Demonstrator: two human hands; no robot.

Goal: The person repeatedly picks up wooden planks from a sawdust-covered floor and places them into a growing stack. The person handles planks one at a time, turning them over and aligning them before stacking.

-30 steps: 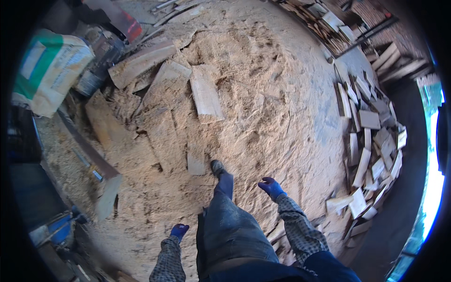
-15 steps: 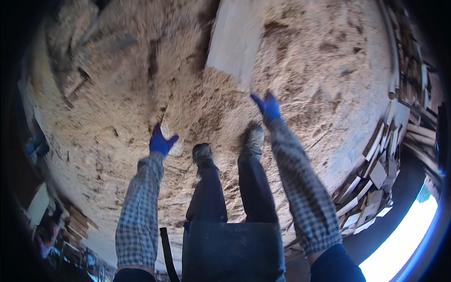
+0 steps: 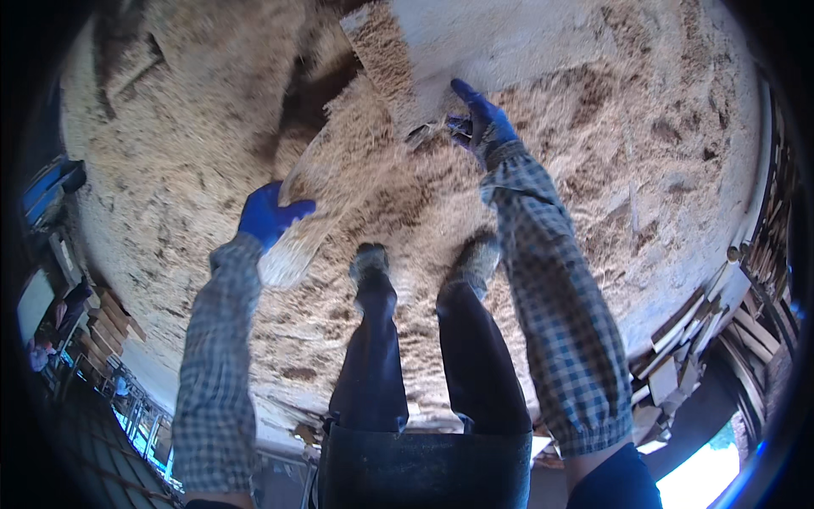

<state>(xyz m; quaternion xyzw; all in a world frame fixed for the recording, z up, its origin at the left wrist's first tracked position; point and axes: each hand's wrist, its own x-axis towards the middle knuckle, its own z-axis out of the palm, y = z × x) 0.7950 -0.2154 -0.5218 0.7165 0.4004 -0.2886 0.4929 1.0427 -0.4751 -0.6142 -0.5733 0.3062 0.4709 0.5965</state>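
Note:
I am bent over a floor deep in sawdust (image 3: 186, 144). My left hand (image 3: 270, 216), in a blue glove, grips the edge of a narrow, sawdust-coated wood slab (image 3: 288, 259) just left of my left boot (image 3: 370, 259). My right hand (image 3: 479, 119), also in a blue glove, reaches farther ahead. Its fingers curl onto the near edge of a large pale board (image 3: 526, 42) that lies half buried in sawdust. My right boot (image 3: 479, 254) stands below that hand. Checked sleeves cover both forearms.
Stacked wood offcuts (image 3: 678, 348) line the right rim, with more planks (image 3: 763, 314) beyond. Another stack of boards (image 3: 110, 314) sits at the left, near a blue object (image 3: 51, 182) and another person (image 3: 42, 348). A dark apron (image 3: 424, 467) hangs in front of me.
I have bent lower, so the floor looks closer. Both hands have gone from the air down onto the wood: the left onto the slab, the right onto the big board.

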